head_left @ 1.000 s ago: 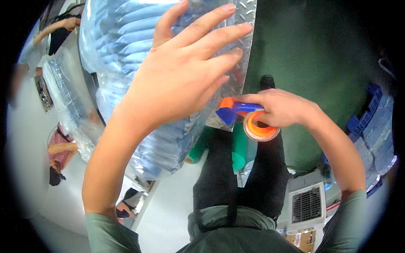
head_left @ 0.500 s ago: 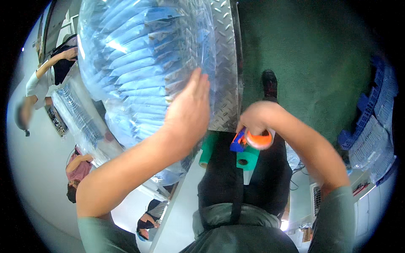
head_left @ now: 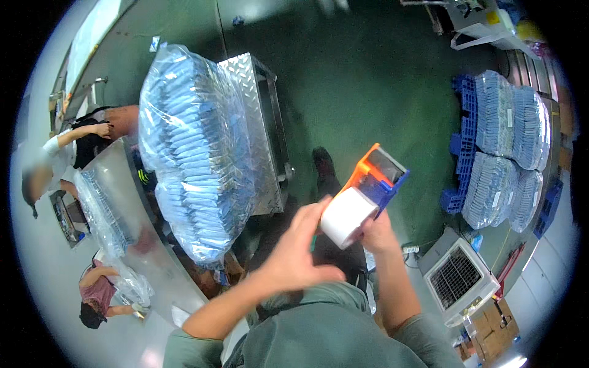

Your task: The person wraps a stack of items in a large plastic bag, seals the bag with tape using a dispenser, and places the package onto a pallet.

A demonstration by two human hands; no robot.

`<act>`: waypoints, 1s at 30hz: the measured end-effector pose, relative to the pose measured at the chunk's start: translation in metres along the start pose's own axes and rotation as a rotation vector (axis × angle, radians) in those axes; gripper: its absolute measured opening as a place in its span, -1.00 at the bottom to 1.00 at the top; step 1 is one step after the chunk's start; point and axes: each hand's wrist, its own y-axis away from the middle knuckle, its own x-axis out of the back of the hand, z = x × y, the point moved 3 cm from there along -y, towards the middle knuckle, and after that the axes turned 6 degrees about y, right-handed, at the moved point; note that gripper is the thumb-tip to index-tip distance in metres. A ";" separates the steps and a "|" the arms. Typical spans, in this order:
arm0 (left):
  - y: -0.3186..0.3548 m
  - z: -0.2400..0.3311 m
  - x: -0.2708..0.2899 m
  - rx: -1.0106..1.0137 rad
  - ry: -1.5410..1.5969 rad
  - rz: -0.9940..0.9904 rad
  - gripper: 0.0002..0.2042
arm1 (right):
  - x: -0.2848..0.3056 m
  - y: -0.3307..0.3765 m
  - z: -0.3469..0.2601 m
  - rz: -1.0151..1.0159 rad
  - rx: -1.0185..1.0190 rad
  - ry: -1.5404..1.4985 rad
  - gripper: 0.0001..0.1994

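The right hand (head_left: 377,236) has its fingers closed around an orange-and-blue plastic tape dispenser (head_left: 377,182), held up in front of the body and tilted. Its wide white tape roll (head_left: 345,213) faces the left hand (head_left: 297,248), whose fingers are extended with the thumb spread wide (whether the fingertips touch the roll, I cannot tell). Well to the left, a clear plastic bag of stacked light-blue packs (head_left: 199,147) rests on a silver diamond-plate metal cart (head_left: 268,187).
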 end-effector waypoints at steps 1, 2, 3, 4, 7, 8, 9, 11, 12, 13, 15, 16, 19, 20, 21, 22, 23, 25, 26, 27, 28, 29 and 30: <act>0.003 0.024 -0.021 -0.047 0.005 0.115 -0.05 | -0.004 0.015 -0.012 -0.054 0.066 -0.152 -0.21; 0.004 0.035 -0.036 -0.073 -0.101 0.161 -0.14 | -0.008 0.029 -0.023 -0.119 0.124 -0.306 -0.05; 0.007 0.043 -0.045 -0.096 -0.207 0.215 -0.22 | -0.015 0.039 -0.037 -0.132 0.164 -0.314 -0.05; 0.009 0.049 -0.050 -0.131 -0.232 0.203 -0.22 | -0.020 0.054 -0.055 -0.041 0.216 -0.318 -0.07; 0.016 0.062 -0.066 -0.183 -0.277 0.108 -0.52 | -0.020 0.104 -0.088 0.133 0.424 -0.294 -0.21; 0.021 0.060 -0.071 -0.221 -0.294 0.079 -0.52 | -0.014 0.118 -0.089 0.149 0.527 -0.079 -0.26; 0.026 0.059 -0.075 -0.262 -0.314 0.050 -0.52 | -0.012 0.133 -0.091 0.170 0.623 0.136 -0.30; 0.041 0.060 -0.086 -0.267 -0.294 -0.017 -0.52 | -0.005 0.162 -0.094 0.270 0.723 0.229 -0.35; 0.049 0.060 -0.089 -0.283 -0.301 -0.061 -0.53 | 0.002 0.175 -0.091 0.388 0.676 0.316 -0.36; 0.057 0.060 -0.093 -0.298 -0.308 -0.104 -0.54 | 0.009 0.187 -0.088 0.505 0.621 0.399 -0.37; 0.077 0.053 -0.100 -0.283 -0.265 -0.148 -0.55 | 0.023 0.200 -0.072 0.668 0.546 0.207 -0.56; 0.085 0.048 -0.108 -0.225 0.026 -0.233 -0.54 | 0.034 0.202 -0.056 0.652 0.543 0.113 -0.57; 0.093 0.023 -0.129 -0.133 0.335 -0.427 -0.46 | 0.039 0.224 -0.026 0.546 0.514 -0.115 -0.57; 0.095 0.021 -0.144 0.068 0.467 -0.466 -0.44 | 0.040 0.237 -0.012 0.464 0.454 -0.235 -0.56; 0.100 0.021 -0.155 0.267 0.583 -0.488 -0.41 | 0.031 0.248 -0.013 0.532 0.552 -0.156 -0.53; 0.101 0.017 -0.163 0.252 0.552 -0.475 -0.42 | 0.027 0.256 -0.010 0.538 0.567 -0.162 -0.56; 0.103 0.009 -0.174 0.209 0.444 -0.459 -0.66 | 0.029 0.269 -0.007 0.570 0.586 -0.158 -0.60; 0.099 -0.012 -0.176 0.181 0.372 -0.456 -0.72 | 0.034 0.273 0.009 0.457 0.538 -0.181 -0.60; 0.088 -0.026 -0.176 0.277 0.499 -0.413 -0.62 | 0.038 0.270 0.018 0.501 0.499 -0.169 -0.58; 0.078 -0.039 -0.174 0.258 0.475 -0.421 -0.70 | 0.042 0.261 0.026 0.535 0.466 -0.173 -0.55; 0.074 -0.044 -0.177 0.256 0.459 -0.473 -0.69 | 0.049 0.259 0.032 0.559 0.439 -0.120 -0.53; 0.073 -0.049 -0.189 0.260 0.448 -0.544 -0.68 | 0.061 0.261 0.041 0.596 0.405 -0.070 -0.52; 0.075 -0.055 -0.207 0.267 0.436 -0.629 -0.68 | 0.085 0.256 0.064 0.778 0.486 -0.006 -0.53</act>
